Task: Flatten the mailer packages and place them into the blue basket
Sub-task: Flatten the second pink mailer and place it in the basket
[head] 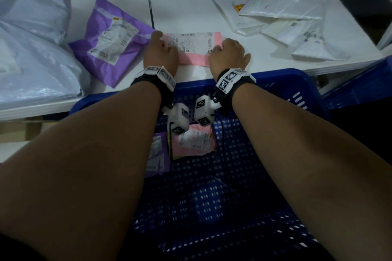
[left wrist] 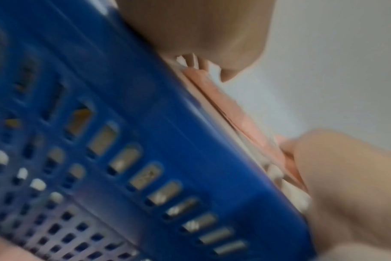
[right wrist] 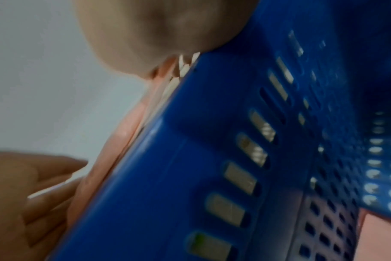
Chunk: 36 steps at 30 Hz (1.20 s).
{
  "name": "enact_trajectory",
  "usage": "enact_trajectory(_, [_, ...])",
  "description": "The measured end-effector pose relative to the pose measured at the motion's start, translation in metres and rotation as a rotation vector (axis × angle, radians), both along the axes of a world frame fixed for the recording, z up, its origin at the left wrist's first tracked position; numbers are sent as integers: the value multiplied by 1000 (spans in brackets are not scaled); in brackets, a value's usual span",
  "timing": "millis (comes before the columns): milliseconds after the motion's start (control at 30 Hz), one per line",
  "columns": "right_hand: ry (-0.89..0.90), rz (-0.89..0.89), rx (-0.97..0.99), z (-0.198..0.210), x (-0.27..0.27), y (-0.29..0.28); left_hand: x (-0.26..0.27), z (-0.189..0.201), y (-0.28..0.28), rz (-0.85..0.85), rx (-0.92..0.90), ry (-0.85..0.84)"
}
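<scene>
A flat pink mailer [head: 194, 48] with a white label lies on the white table [head: 186, 12], just beyond the blue basket [head: 275, 82]. My left hand [head: 164, 48] grips its left end and my right hand [head: 220, 51] grips its right end. In the blurred left wrist view, the left hand [left wrist: 335, 167] closes on the pink mailer [left wrist: 234, 109] above the basket rim [left wrist: 145, 123]. In the right wrist view, the right hand [right wrist: 33, 185] pinches the pink mailer [right wrist: 132, 130] beside the basket wall [right wrist: 212, 141]. Another pink mailer [head: 193, 140] and a purple one [head: 157, 154] lie inside the basket.
A purple mailer [head: 110, 42] lies left of my hands, with large grey bags [head: 31, 48] further left. A pile of white mailers [head: 286, 17] sits at the right. A thin dark stick [head: 151, 9] lies behind the pink mailer. A second blue basket [head: 360, 89] stands at the right.
</scene>
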State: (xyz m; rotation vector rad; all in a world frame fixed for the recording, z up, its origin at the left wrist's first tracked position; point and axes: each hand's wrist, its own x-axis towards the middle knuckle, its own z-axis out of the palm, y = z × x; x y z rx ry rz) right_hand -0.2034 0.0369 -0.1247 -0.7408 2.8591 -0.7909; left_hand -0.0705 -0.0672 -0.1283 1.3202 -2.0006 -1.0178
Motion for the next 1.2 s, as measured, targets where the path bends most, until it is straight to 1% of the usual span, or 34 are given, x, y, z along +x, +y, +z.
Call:
enact_trajectory(100, [-48, -64, -132, 2, -1, 0, -9, 4, 10, 94, 110, 133])
enact_trajectory(300, [-260, -91, -381, 7, 0, 14, -11, 7, 13, 128, 230, 238])
enact_trajectory(367, [-328, -94, -441, 9, 2, 19, -10, 15, 13, 119, 285, 256])
enact_trajectory(467, [-449, -80, -553, 9, -1, 20, -10, 35, 14, 163, 431, 346])
enact_trajectory(600, [-616, -8, -651, 24, -6, 37, 3, 51, 17, 147, 537, 359])
enact_trajectory(633, [-664, -6, -681, 26, -8, 44, 6, 52, 21, 108, 588, 351])
enact_trajectory(700, [-788, -37, -751, 28, -11, 60, 11, 49, 29, 15, 660, 243])
enact_trajectory(733, [-854, -52, -779, 26, -13, 67, 14, 50, 37, -24, 703, 230])
enact_trajectory(767, [-901, -77, -789, 24, -14, 75, 16, 51, 44, -49, 711, 241])
enact_trajectory(800, [-937, -107, -799, 22, -13, 83, 15, 50, 50, -94, 691, 198])
enact_trajectory(867, [-983, -126, -818, 14, -13, 99, 12, 52, 58, -194, 529, 33])
enact_trajectory(900, [-979, -127, -810, 16, -9, 108, 13, 54, 60, -195, 476, -17])
enact_trajectory(967, [-982, -95, -788, 22, 3, 123, 15, 59, 67, -192, 450, -12])
enact_trajectory(1067, [-1039, -67, -786, 20, 14, 142, 18, 59, 80, -211, 455, 21])
enact_trajectory(1167, [-1105, -64, -816, 8, 18, 153, 27, 47, 102, -210, 537, 87])
enact_trajectory(1200, [-1112, -51, -799, 2, 18, 155, 31, 42, 112, -207, 571, 109])
